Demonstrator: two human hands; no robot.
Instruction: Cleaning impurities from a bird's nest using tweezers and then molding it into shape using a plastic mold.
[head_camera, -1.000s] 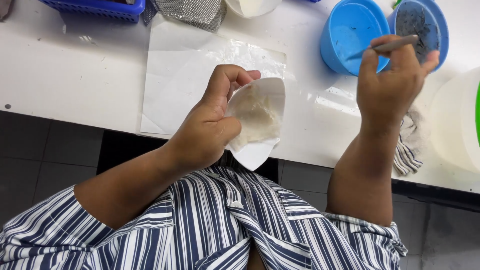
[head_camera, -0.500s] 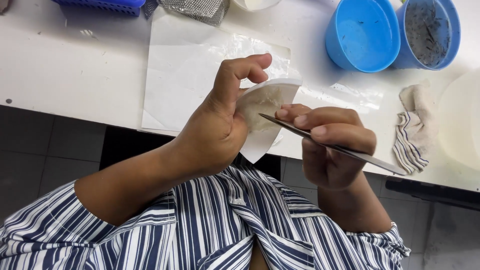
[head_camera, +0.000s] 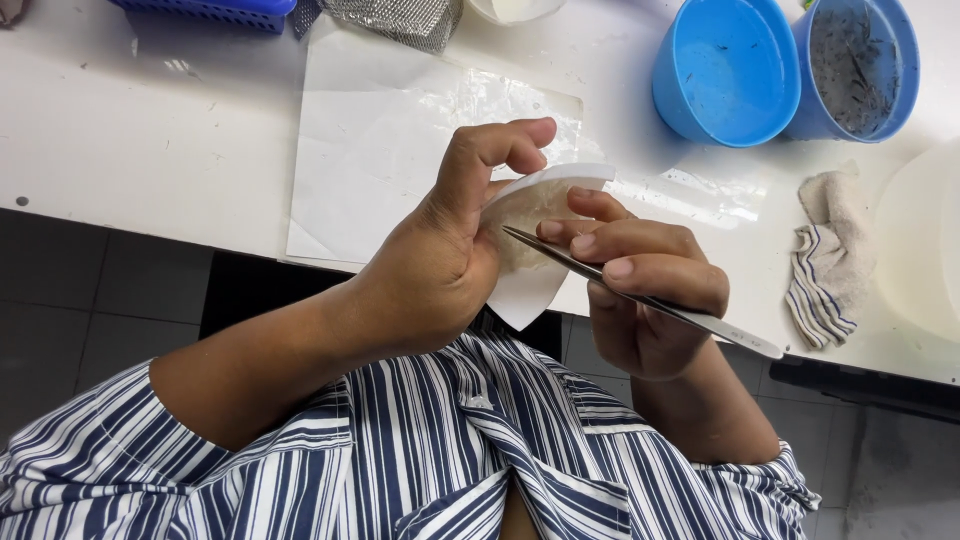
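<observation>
Tweezers (head_camera: 640, 298), pinched in the right hand (head_camera: 640, 300), point into the white dish (head_camera: 540, 240) that the left hand (head_camera: 450, 250) grips above the table's (head_camera: 150, 140) near edge; steady the dish, pick gently.

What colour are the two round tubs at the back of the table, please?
Both tubs are bright blue, shown in the head view.
</observation>
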